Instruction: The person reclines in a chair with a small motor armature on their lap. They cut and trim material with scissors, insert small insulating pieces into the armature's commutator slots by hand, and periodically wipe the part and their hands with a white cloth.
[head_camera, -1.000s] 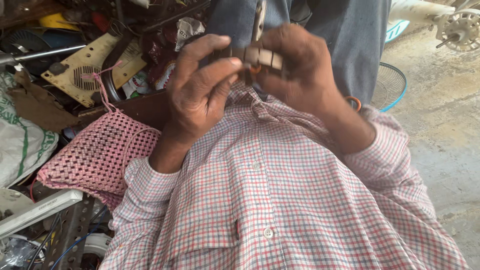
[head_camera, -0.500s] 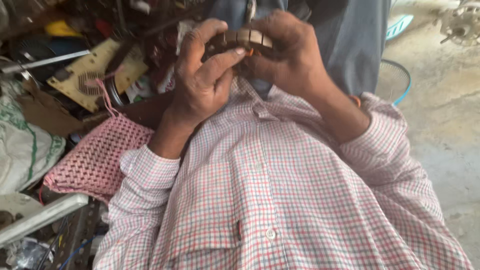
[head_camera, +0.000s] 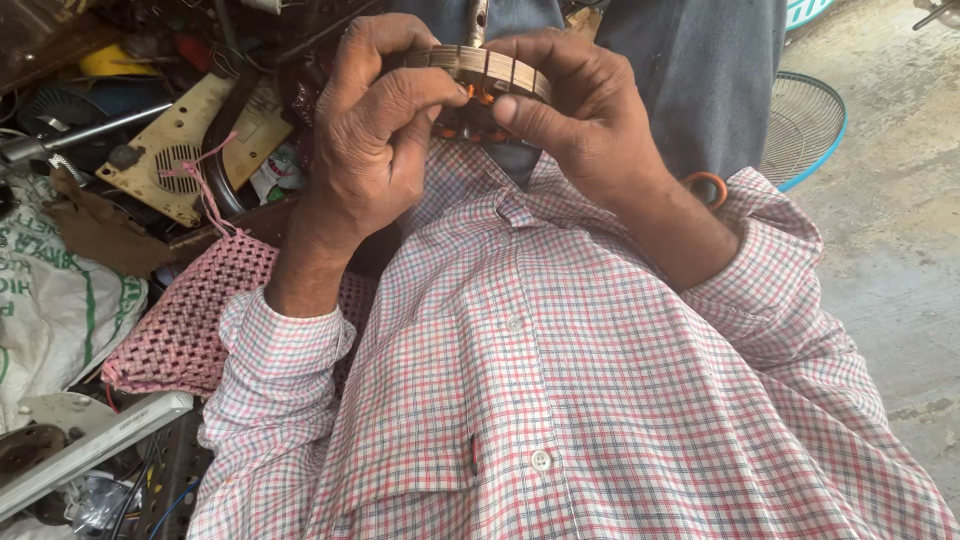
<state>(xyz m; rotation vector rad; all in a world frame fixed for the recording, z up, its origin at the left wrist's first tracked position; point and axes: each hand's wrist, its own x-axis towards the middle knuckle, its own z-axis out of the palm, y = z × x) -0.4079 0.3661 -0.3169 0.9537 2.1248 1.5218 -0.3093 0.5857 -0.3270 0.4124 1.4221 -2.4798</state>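
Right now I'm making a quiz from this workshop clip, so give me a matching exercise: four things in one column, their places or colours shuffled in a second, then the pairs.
Things:
1. ring-shaped motor core
2. woven mat
3. fan guard
4. white sack

Descriptions:
A. pink, under the left forearm
B. blue-rimmed wire, on the concrete at right
C. green print, at the left edge
D. held between the left hand and the right hand

Pairs: 1-D, 2-A, 3-B, 4-C
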